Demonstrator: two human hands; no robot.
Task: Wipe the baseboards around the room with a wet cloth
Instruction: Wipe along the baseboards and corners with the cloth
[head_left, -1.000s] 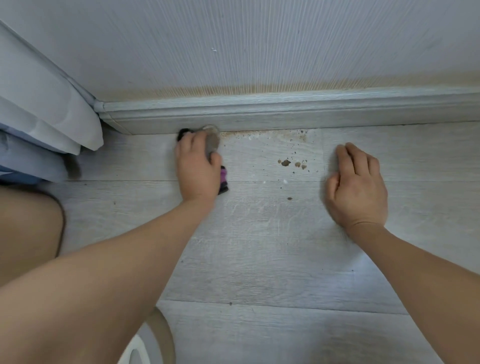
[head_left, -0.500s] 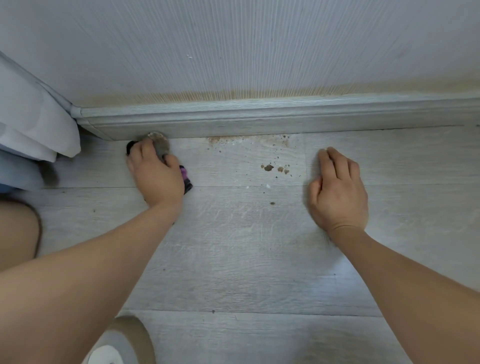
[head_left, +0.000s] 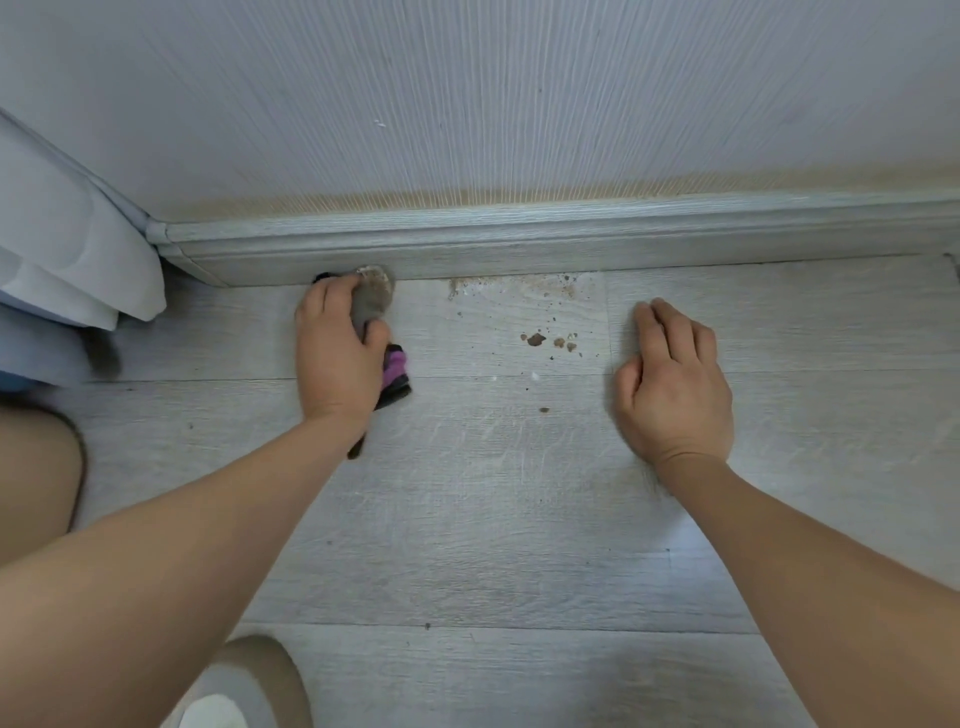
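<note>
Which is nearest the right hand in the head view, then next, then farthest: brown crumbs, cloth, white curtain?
1. Brown crumbs: on the floor just left of the right hand.
2. Cloth: gripped by the left hand against the baseboard.
3. White curtain: far left edge.

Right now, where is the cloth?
The cloth is in the left hand, left of centre in the head view, pressed where the baseboard meets the floor.

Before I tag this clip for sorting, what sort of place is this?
Likely a room in a home, at floor level: grey plank floor, baseboard under a papered wall, and white bedding or curtain at left.
</note>
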